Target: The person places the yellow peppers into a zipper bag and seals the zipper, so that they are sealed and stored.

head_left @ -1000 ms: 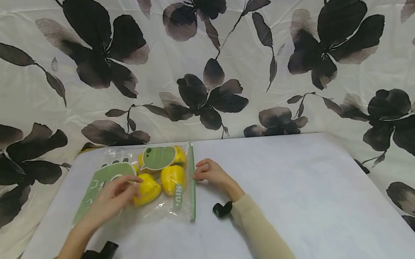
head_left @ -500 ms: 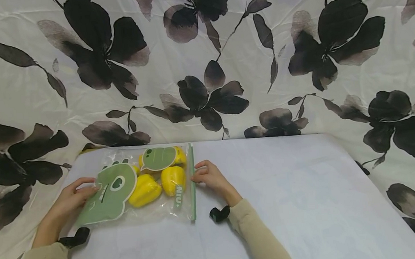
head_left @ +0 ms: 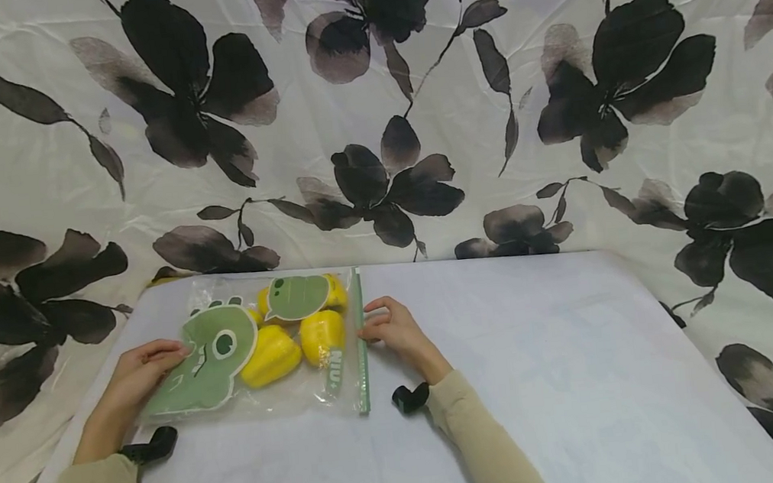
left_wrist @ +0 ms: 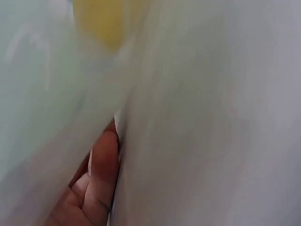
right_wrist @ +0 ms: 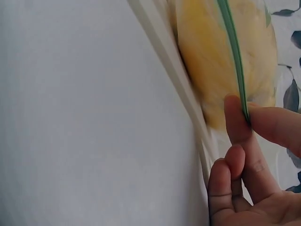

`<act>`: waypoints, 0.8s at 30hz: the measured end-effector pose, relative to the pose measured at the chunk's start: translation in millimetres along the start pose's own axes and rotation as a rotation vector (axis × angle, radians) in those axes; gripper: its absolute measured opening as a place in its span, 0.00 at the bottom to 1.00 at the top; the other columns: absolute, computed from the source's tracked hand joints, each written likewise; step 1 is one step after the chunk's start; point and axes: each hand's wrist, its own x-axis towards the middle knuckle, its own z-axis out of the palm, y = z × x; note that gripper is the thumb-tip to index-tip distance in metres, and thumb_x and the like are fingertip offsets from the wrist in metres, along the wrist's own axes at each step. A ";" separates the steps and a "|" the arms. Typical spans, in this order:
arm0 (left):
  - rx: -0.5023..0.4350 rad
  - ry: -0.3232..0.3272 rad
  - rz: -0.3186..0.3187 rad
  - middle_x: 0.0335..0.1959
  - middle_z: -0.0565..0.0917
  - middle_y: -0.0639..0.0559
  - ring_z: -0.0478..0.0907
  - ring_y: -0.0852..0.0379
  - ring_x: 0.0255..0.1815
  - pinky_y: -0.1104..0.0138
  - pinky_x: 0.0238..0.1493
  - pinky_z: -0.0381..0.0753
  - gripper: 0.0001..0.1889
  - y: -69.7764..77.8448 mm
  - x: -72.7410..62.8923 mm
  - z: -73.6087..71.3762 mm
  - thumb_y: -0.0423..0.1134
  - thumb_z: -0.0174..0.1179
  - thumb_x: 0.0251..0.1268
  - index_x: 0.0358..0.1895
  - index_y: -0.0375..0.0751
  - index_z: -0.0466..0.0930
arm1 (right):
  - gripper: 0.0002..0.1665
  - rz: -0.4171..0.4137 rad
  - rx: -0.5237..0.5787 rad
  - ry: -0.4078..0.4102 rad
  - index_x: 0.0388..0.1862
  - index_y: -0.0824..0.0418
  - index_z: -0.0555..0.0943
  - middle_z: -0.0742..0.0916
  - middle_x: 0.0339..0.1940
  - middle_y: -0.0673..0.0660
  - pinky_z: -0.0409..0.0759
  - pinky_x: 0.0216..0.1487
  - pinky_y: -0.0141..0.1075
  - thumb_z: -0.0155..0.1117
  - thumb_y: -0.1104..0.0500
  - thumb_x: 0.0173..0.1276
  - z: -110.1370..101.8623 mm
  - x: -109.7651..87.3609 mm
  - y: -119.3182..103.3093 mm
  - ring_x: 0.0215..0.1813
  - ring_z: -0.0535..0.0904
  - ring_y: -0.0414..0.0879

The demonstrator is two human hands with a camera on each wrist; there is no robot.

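Note:
A clear zip-top bag [head_left: 283, 404] with a green dinosaur print and a green zip strip [head_left: 361, 351] lies on the table's left half. Inside show yellow bell peppers [head_left: 271, 357], one partly behind a green printed patch. My right hand [head_left: 400, 332] pinches the zip strip between thumb and forefinger; the right wrist view shows this pinch on the strip [right_wrist: 233, 42]. At the opposite end, my left hand [head_left: 139, 378] holds the bag's left edge. The left wrist view is blurred there, with a fingertip [left_wrist: 104, 155] showing by the plastic film.
A white-covered table [head_left: 578, 378] stretches out to the right of the bag. Behind it hangs a cloth [head_left: 499, 109] with dark flowers. Black straps [head_left: 152, 446] stick out at both wrists.
My left hand went from above the peppers to the bag's left edge, uncovering the dinosaur print, then shifted slightly right. My right hand stays at the zip strip.

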 end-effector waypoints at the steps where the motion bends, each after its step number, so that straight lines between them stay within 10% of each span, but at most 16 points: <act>1: 0.018 0.003 0.006 0.30 0.81 0.72 0.74 0.71 0.31 0.71 0.32 0.73 0.09 1.5 0.0 3.0 0.45 0.62 0.68 0.44 0.45 0.83 | 0.28 0.001 -0.001 0.004 0.56 0.65 0.72 0.89 0.32 0.57 0.76 0.37 0.34 0.71 0.68 0.57 -2.3 -0.4 0.7 0.32 0.82 0.44; 6: 0.051 -0.032 0.003 0.32 0.82 0.68 0.75 0.71 0.34 0.73 0.36 0.74 0.22 14.0 1.8 24.2 0.44 0.61 0.70 0.53 0.26 0.76 | 0.29 0.001 -0.023 0.030 0.57 0.66 0.73 0.89 0.33 0.59 0.76 0.39 0.35 0.70 0.69 0.56 -24.0 -4.6 4.3 0.32 0.82 0.44; 24: -0.180 -0.057 0.027 0.34 0.85 0.53 0.79 0.65 0.34 0.74 0.37 0.76 0.14 68.2 13.1 159.1 0.34 0.62 0.66 0.49 0.27 0.79 | 0.20 0.026 -0.015 0.190 0.54 0.70 0.79 0.88 0.27 0.52 0.78 0.42 0.35 0.67 0.70 0.62 -159.0 -34.6 24.2 0.33 0.81 0.43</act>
